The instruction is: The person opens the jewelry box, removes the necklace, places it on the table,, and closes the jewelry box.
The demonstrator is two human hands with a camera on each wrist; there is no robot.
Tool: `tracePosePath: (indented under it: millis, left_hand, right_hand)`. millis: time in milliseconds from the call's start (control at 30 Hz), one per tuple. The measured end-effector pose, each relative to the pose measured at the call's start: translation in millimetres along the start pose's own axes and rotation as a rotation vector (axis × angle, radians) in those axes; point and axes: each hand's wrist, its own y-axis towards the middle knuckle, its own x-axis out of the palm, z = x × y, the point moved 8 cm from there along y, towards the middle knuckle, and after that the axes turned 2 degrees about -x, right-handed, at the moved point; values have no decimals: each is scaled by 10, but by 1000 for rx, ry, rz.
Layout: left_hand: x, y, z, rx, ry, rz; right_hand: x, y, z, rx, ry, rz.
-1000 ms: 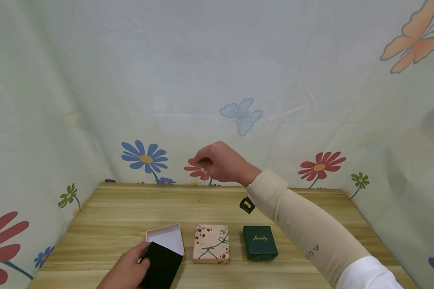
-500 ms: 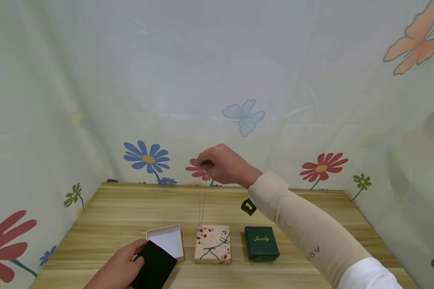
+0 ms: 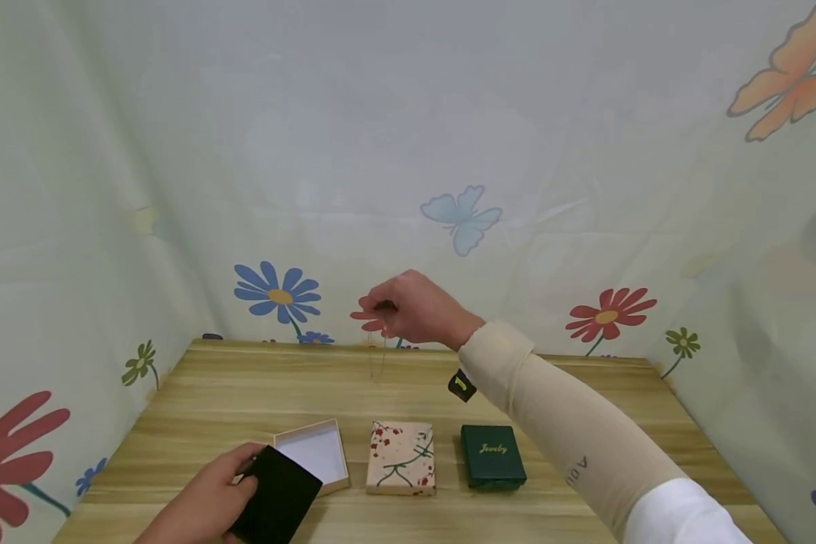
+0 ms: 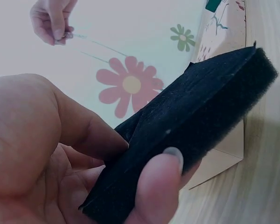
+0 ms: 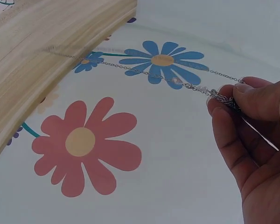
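Observation:
In the head view my left hand [image 3: 207,487] grips a black foam pad [image 3: 279,495] by its edge, close to the front left of the open box [image 3: 316,453]. The left wrist view has the thumb pressed on the side of the pad [image 4: 191,107], with its fuzzy foam edge visible. High above the back of the table, my right hand [image 3: 421,306] pinches a thin silver chain necklace [image 5: 144,72]. Part of the chain is bunched at the fingertips and the rest hangs down in a long loop, faint in the head view.
A box with a floral print [image 3: 400,459] lies beside the open box. To its right sits a green box marked "Jewelry" [image 3: 493,457]. Behind them, near the right sleeve, is a small black object with a yellow mark [image 3: 462,386]. A flowered curtain surrounds the wooden table [image 3: 245,385].
My left hand has drawn the foam pad left, uncovering more of the open box. The right hand stays at nearly the same place, while the hanging chain shifts in how far down it shows.

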Motion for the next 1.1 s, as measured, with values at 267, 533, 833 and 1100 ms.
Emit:
tracePosePath:
  millis: [267, 533, 833, 1100]
  left_hand:
    - [32, -37, -59, -62, -55, 46]
    - [36, -45, -110, -115, -102, 134]
    - [24, -6, -162, -133, -59, 143]
    - [-8, -22, -278, -148, 18, 90]
  right_hand:
    - [82, 18, 174, 101, 58, -35]
    - [224, 77, 283, 128, 29, -34]
    - [666, -28, 102, 3, -94, -47]
    - [1290, -374, -292, -55, -211, -115]
